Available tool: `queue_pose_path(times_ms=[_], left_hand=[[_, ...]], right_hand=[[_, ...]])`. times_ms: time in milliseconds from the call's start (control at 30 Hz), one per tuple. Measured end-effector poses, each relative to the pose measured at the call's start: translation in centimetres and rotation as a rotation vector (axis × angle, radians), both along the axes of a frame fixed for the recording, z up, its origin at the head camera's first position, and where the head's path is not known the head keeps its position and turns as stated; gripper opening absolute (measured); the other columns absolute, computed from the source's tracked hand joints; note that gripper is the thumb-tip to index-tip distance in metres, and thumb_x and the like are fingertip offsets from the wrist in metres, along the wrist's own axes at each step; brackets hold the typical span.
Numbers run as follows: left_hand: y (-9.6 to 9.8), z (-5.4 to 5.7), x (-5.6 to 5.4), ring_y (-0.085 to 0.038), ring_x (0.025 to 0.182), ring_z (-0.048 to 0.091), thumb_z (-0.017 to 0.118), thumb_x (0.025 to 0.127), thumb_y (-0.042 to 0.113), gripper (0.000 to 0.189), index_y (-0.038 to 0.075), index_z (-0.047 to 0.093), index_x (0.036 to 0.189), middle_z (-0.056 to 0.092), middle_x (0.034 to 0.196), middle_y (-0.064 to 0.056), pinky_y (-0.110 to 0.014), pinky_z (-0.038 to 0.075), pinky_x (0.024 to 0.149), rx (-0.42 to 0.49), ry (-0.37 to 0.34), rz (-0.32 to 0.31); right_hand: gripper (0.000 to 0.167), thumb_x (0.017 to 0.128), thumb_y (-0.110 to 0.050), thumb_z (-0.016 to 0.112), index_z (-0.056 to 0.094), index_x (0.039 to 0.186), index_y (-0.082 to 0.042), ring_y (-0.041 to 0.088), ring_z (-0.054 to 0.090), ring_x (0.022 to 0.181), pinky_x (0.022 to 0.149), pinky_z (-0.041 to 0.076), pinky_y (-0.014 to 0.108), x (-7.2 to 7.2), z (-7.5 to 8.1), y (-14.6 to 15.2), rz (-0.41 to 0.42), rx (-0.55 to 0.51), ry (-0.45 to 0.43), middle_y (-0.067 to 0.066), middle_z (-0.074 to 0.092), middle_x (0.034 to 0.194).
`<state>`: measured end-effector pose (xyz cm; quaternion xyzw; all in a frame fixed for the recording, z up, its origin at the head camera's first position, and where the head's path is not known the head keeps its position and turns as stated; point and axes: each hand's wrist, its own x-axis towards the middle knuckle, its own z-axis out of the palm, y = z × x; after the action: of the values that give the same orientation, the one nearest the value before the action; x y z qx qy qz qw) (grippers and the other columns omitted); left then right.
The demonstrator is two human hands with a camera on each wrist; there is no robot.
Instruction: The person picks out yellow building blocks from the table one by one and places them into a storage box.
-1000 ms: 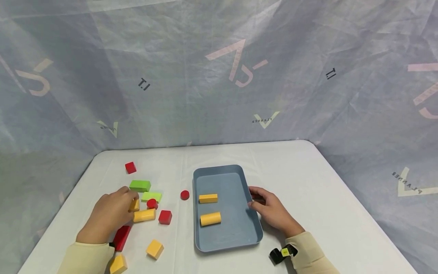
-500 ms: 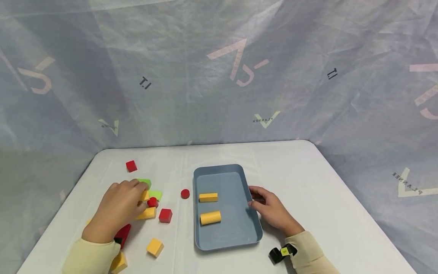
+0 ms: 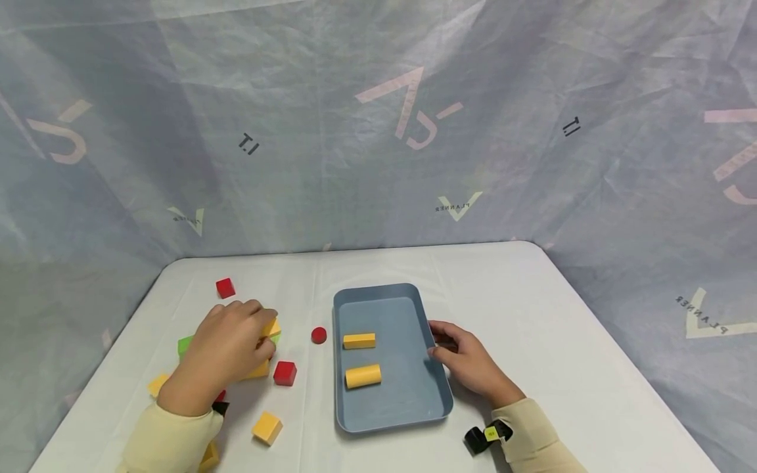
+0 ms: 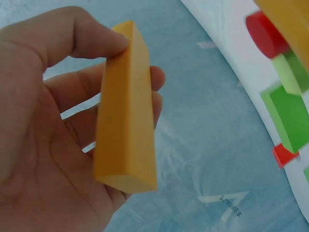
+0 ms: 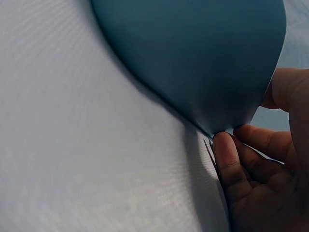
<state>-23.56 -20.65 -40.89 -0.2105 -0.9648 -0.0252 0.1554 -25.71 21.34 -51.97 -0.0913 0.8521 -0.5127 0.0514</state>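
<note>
My left hand (image 3: 227, 341) holds a yellow rectangular block (image 4: 125, 121), the thumb on one face and fingers behind it. In the head view that hand is over the cluster of blocks, covering parts of a yellow cylinder (image 3: 257, 372) and a green block (image 3: 185, 344). My right hand (image 3: 470, 364) grips the right wall of a blue-grey tray (image 3: 408, 348), with the thumb at the rim and fingertips against the outer side in the right wrist view. Inside the tray, toward its left, lie a yellow bar (image 3: 359, 341) and a yellow cylinder (image 3: 363, 376).
Between left hand and tray lie a red cube (image 3: 285, 373) and a red disc (image 3: 319, 336). A yellow cube (image 3: 267, 428) is nearer the front. Another red cube (image 3: 225, 288) sits at the back left. A printed grey curtain (image 3: 331, 164) rises behind the white table (image 3: 532, 309).
My left hand has shifted right and slightly back with the yellow block, uncovering a yellow piece and a green block on its left. The right hand and the tray have stayed put.
</note>
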Motion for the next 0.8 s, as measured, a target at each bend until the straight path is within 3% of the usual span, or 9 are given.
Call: queue_pose_path(times_ms=[233, 600, 800], left_hand=[[1.2, 0.1, 0.0, -0.016, 0.073, 0.052, 0.063, 0.079, 0.013, 0.025, 0.009, 0.074, 0.101, 0.06, 0.085, 0.003, -0.037, 0.043, 0.071, 0.018, -0.02, -0.006], [2.8, 0.3, -0.2, -0.012, 0.072, 0.054, 0.066, 0.084, 0.013, 0.027, 0.007, 0.073, 0.11, 0.066, 0.095, -0.001, -0.037, 0.049, 0.069, 0.045, -0.019, -0.027], [4.1, 0.7, -0.5, -0.012, 0.064, 0.053, 0.069, 0.086, 0.014, 0.043, 0.0, 0.068, 0.127, 0.067, 0.091, -0.003, -0.043, 0.057, 0.074, 0.078, -0.048, -0.038]], right_hand=[[0.055, 0.095, -0.019, 0.071, 0.055, 0.148, -0.012, 0.022, 0.065, 0.122, 0.101, 0.053, 0.035, 0.0, 0.1, -0.1, -0.004, 0.008, 0.001, 0.008, 0.066, 0.136], [0.055, 0.095, -0.018, 0.07, 0.055, 0.148, -0.012, 0.021, 0.065, 0.122, 0.101, 0.053, 0.036, 0.0, 0.1, -0.1, -0.007, 0.019, 0.0, 0.007, 0.065, 0.137], [0.055, 0.096, -0.018, 0.07, 0.055, 0.148, -0.012, 0.022, 0.065, 0.122, 0.102, 0.053, 0.039, 0.0, 0.1, -0.1, -0.009, 0.018, 0.0, 0.008, 0.065, 0.137]])
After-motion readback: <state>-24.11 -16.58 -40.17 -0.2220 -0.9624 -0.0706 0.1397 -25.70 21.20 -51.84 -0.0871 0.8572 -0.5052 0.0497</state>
